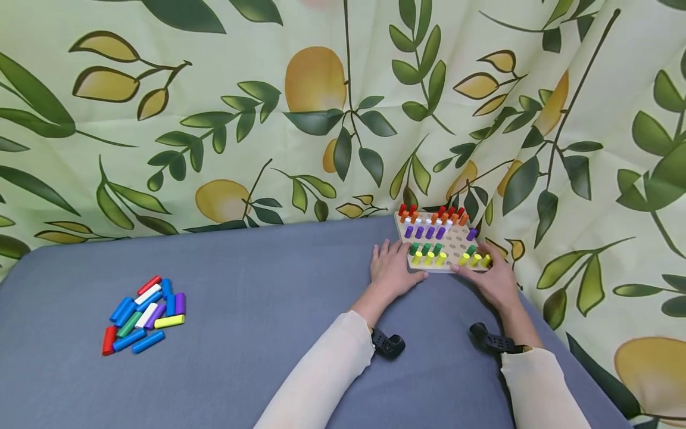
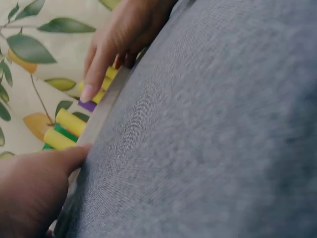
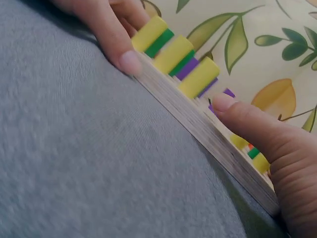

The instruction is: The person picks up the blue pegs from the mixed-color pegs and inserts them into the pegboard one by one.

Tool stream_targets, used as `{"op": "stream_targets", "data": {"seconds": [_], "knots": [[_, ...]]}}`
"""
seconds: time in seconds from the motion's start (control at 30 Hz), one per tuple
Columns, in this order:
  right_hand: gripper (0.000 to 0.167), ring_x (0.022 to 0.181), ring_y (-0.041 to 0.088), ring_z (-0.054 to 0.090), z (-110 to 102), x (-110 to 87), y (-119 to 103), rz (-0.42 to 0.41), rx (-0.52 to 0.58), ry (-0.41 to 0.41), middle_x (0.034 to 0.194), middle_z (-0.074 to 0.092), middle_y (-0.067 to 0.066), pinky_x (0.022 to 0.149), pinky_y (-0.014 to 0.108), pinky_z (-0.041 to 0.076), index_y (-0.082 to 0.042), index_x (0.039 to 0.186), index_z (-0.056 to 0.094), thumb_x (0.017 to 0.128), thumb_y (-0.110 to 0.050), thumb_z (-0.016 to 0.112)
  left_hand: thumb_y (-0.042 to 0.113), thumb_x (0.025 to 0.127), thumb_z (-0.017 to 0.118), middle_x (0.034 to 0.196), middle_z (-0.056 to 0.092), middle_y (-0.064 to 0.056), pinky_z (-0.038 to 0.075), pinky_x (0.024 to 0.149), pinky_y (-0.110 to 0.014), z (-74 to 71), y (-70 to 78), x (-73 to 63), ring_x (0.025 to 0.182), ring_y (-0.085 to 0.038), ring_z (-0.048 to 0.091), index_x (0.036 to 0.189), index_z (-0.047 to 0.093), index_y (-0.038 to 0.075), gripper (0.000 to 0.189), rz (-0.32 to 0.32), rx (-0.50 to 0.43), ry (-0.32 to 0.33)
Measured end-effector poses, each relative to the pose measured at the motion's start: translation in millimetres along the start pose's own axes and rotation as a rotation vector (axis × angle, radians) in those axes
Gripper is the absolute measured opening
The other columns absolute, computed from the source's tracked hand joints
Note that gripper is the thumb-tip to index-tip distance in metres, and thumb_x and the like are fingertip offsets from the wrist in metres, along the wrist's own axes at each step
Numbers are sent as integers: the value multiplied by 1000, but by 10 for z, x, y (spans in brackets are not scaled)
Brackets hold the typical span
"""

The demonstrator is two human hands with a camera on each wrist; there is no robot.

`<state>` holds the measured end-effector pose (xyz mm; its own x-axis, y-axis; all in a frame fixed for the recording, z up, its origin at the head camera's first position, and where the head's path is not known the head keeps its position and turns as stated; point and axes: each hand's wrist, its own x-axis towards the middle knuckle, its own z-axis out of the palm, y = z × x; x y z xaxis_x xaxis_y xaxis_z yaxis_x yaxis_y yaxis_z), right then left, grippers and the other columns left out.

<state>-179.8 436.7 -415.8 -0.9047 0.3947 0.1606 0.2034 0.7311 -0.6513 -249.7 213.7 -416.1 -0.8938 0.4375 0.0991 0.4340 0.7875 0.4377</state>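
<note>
A wooden pegboard (image 1: 436,269) lies at the far right of the cloth, with rows of red, orange, white, purple, green and yellow pegs standing in it. Bare holes show in its middle and right part. My left hand (image 1: 390,271) holds the board's left front corner, its thumb against the front edge and its fingers along the left side. At the right front corner my right hand (image 1: 495,280) grips the board, thumb over the front edge near the yellow pegs (image 3: 199,78). In the right wrist view the board's layered wooden edge (image 3: 198,131) runs between both hands.
Far to the left lies a loose pile of pegs, with several blue pegs (image 1: 128,339), red, white, purple and green ones, and a yellow peg (image 1: 169,322). The grey cloth (image 1: 257,298) meets a leaf-patterned curtain (image 1: 241,149) behind and to the right.
</note>
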Motion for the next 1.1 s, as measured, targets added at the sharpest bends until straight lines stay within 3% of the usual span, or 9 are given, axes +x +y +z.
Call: {"op": "stream_targets", "data": {"seconds": [0.1, 0.23, 0.47, 0.7, 0.9, 1.1], "knots": [[102, 132, 45, 44, 16, -12, 19, -9, -9, -23, 152, 43, 28, 105, 58, 38, -1, 158, 29, 84, -52, 78, 59, 90, 66, 159, 45, 1, 18, 128, -48, -5, -47, -56, 154, -27, 30, 152, 46, 24, 74, -7, -2, -3], [97, 123, 41, 48, 36, 22, 15, -24, -49, -69, 150, 46, 30, 92, 47, 40, -2, 153, 40, 83, -56, 77, 57, 90, 67, 159, 46, 1, 19, 128, -48, -57, -158, -104, 154, -29, 30, 151, 48, 24, 71, -18, -22, 11], [92, 126, 43, 49, 38, 53, -12, -73, -104, -165, 147, 48, 33, 97, 54, 42, 0, 147, 48, 81, -56, 79, 57, 90, 69, 160, 43, 0, 15, 128, -50, -162, -321, -193, 156, -31, 25, 152, 46, 24, 74, -20, -60, -15], [90, 113, 37, 53, 44, 30, -61, -119, -125, -199, 140, 54, 28, 86, 40, 42, -1, 147, 49, 81, -56, 79, 57, 89, 69, 161, 43, -1, 13, 128, -51, -233, -414, -260, 157, -31, 24, 152, 47, 24, 74, -25, -82, -24], [88, 116, 38, 54, 55, -14, -117, -154, -152, -193, 142, 54, 27, 91, 47, 44, -2, 146, 50, 82, -56, 78, 56, 90, 69, 161, 42, -3, 14, 128, -52, -298, -482, -316, 156, -31, 25, 153, 45, 23, 75, 1, -76, -26], [89, 114, 38, 53, 86, -59, -169, -181, -152, -211, 139, 54, 26, 91, 47, 43, -2, 145, 52, 80, -56, 80, 56, 92, 67, 161, 42, -5, 15, 128, -51, -325, -577, -425, 156, -31, 26, 154, 44, 22, 74, 18, -60, -33]]}}
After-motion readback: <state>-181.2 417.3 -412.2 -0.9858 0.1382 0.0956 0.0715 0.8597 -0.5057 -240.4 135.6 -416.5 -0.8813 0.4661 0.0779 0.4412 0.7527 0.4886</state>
